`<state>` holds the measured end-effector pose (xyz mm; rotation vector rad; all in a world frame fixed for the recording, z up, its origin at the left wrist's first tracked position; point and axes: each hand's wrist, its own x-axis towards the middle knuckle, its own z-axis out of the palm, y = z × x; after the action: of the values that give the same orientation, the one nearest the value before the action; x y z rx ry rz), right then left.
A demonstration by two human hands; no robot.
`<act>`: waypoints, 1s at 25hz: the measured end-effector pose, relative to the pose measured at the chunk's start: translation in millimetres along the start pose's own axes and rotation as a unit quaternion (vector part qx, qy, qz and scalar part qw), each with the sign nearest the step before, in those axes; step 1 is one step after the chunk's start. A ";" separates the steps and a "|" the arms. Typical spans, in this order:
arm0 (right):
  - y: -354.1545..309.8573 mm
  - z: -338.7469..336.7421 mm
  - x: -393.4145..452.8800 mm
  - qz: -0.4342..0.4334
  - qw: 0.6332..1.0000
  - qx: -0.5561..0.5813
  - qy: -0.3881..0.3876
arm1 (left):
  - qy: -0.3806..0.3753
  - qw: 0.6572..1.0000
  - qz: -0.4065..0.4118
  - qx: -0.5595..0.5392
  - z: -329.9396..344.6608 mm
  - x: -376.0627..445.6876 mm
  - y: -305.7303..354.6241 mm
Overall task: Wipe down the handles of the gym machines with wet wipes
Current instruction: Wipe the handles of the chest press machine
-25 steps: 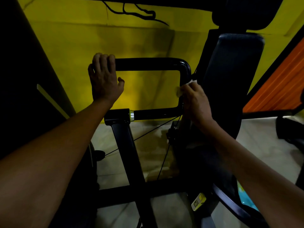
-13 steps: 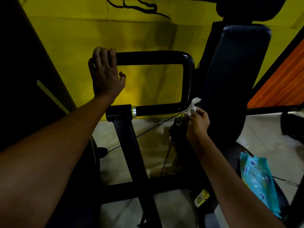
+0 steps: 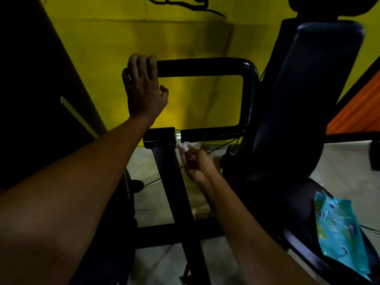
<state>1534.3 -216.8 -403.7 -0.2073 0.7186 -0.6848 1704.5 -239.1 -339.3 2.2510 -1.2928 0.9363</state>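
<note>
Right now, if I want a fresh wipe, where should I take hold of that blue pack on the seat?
Pinch the wipes pack at its upper end, coming from above with the right hand. It lies flat on the seat, lengthwise away from you, with that end nearest the hand. Its opening isn't visible, so feel for it.

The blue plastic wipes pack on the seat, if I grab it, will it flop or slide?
The blue plastic wipes pack looks crumpled and soft, so it would probably sag. Its glossy film may be slippery. It lies flat on the dark padded seat, so rolling seems unlikely.
</note>
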 end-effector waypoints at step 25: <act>-117.6 -44.3 -1.7 -0.394 0.859 -0.266 0.189 | -0.017 1.000 -0.017 -0.001 -2.0 0.1 5.6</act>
<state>1444.4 -303.5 -388.8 -0.9337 1.2147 -1.3205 1699.0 -240.7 -337.9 2.2892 -1.2642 0.8879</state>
